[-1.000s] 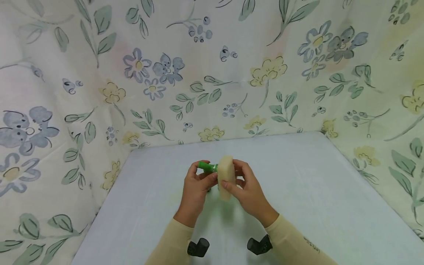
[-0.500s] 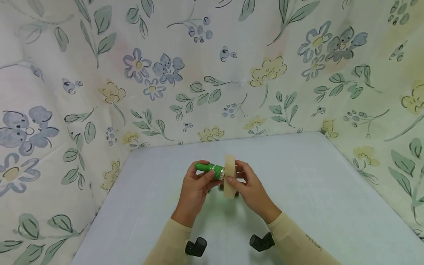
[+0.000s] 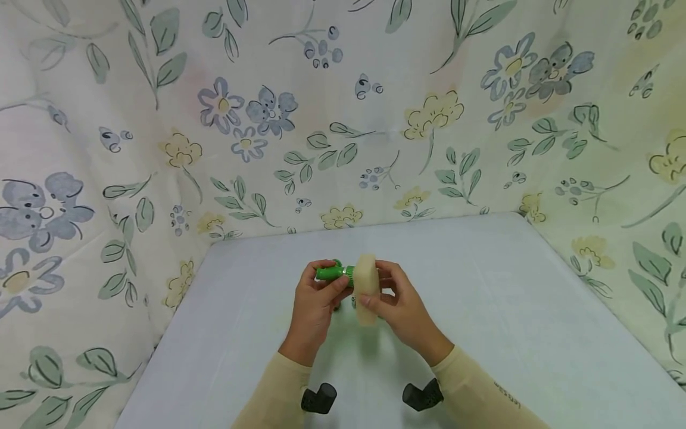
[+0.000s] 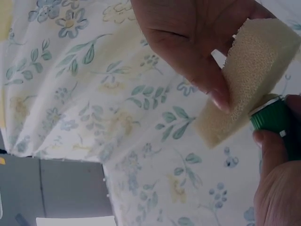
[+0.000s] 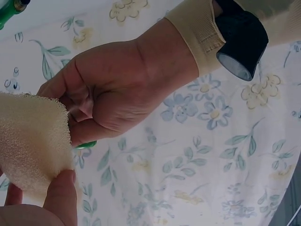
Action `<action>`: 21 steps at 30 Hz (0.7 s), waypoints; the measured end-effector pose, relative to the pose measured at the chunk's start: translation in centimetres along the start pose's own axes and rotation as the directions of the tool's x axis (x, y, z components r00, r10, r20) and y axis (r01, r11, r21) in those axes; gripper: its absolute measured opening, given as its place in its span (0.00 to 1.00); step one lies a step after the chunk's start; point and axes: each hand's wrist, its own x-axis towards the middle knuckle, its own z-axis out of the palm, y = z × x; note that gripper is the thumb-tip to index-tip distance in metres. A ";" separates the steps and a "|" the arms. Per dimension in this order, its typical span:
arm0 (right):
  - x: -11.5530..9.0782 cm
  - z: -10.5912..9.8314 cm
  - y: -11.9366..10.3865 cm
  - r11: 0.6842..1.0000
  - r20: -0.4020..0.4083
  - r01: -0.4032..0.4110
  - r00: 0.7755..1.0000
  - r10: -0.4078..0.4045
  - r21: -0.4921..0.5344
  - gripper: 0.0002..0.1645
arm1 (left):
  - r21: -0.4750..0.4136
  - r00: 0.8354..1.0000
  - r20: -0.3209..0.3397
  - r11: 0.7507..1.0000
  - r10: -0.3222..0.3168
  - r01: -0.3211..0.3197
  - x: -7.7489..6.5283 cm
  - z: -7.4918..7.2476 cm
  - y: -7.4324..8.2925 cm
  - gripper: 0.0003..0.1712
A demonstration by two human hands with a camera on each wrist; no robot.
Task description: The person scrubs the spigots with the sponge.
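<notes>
My left hand grips a small green flashlight by its barrel, with the thumb along the near side. Its wider ridged head with a silver rim faces right, against or very close to the sponge. A pale yellow rectangular sponge stands on edge in my right hand, pinched between thumb and fingers. In the head view the sponge hides part of the flashlight's head. The right wrist view shows the sponge close up, its porous face toward the flashlight side.
Both hands are above a white table. A floral cloth rises behind and at the sides. Small dark and green bits show below the hands, mostly hidden. A green and dark object appears at the right wrist view's corner.
Half a second ago, the flashlight's ridged head showed fully, left of the sponge. Since then the sponge has shifted slightly left and turned, covering more of that head. Both hands keep their holds.
</notes>
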 end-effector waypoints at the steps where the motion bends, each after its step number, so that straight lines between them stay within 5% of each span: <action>1: 0.0 0.1 -0.3 1.000 -0.002 0.003 1.000 -0.003 0.001 0.34 | 0.002 1.000 -0.010 1.000 0.001 -0.001 0.0 0.0 0.0 0.30; 21: 0.4 -0.5 -0.1 0.998 -0.011 0.005 1.000 -0.005 -0.068 0.35 | -0.014 0.999 0.024 0.999 -0.034 0.034 0.0 -0.2 0.0 0.30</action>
